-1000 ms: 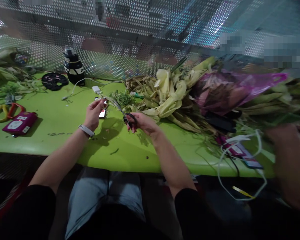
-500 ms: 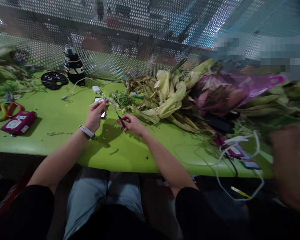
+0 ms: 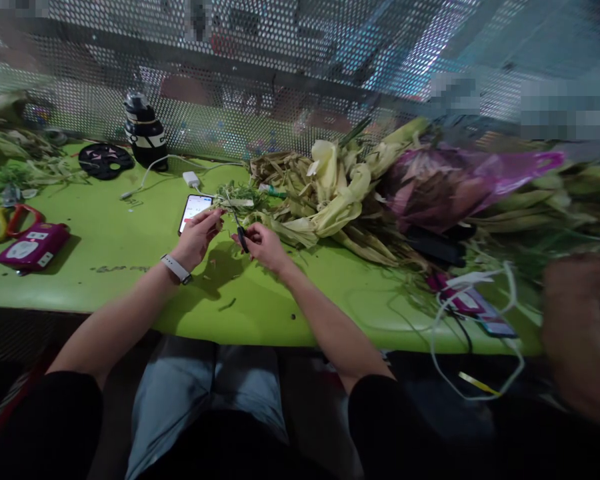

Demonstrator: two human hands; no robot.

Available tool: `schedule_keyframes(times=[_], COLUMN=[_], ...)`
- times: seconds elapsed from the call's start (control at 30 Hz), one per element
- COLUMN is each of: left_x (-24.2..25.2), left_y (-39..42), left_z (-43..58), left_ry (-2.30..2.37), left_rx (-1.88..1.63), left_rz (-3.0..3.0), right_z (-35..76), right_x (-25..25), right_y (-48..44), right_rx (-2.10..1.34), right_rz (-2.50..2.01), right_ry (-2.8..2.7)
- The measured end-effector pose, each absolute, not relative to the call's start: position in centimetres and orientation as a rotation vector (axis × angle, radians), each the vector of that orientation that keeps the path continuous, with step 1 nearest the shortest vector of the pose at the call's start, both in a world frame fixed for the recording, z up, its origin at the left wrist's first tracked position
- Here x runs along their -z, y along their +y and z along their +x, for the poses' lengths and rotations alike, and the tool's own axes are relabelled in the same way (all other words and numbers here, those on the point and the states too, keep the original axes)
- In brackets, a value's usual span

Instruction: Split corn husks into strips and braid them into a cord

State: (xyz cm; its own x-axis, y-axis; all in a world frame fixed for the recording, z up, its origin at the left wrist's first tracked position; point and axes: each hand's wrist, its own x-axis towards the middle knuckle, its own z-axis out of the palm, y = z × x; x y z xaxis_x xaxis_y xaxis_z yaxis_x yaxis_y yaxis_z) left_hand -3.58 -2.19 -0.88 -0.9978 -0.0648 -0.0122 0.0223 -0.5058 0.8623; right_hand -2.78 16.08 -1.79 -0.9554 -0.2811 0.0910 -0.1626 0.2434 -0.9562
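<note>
My left hand (image 3: 199,237), with a white band on the wrist, is closed in a pinch beside the lit smartphone (image 3: 193,208). What sits between its fingertips is too small to make out. My right hand (image 3: 264,247) grips small scissors with black handles (image 3: 243,239). Their thin metal blades point up and away, just right of my left fingertips. Beyond both hands lies a small heap of green shreds (image 3: 229,191), with a pale strip of husk near the blades. Dark and pale scraps are scattered on the green tabletop (image 3: 260,310) below.
Corn husks (image 3: 340,193) and a pink plastic bag (image 3: 430,183) pile up to the right. A black bottle (image 3: 147,137), black disc (image 3: 105,161), magenta box (image 3: 33,248) and red-and-yellow-handled scissors (image 3: 23,220) stand left. Another person's arm (image 3: 575,327) reaches in at far right, near cables.
My left hand has shifted right toward the scissors, uncovering more of the phone. The blades now sit beside its fingertips. The other person's arm at far right has moved slightly.
</note>
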Motion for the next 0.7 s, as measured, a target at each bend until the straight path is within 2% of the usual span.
schedule_keyframes(times=[0.7], left_x=[0.60], left_y=[-1.99], left_z=[-3.17], left_ry=[-1.571], left_rx=[2.674], left_rz=[0.023], right_z=[-2.72], right_x=[1.25], right_y=[15.96], right_rx=[1.952], right_rz=[-0.444], right_ry=[2.361])
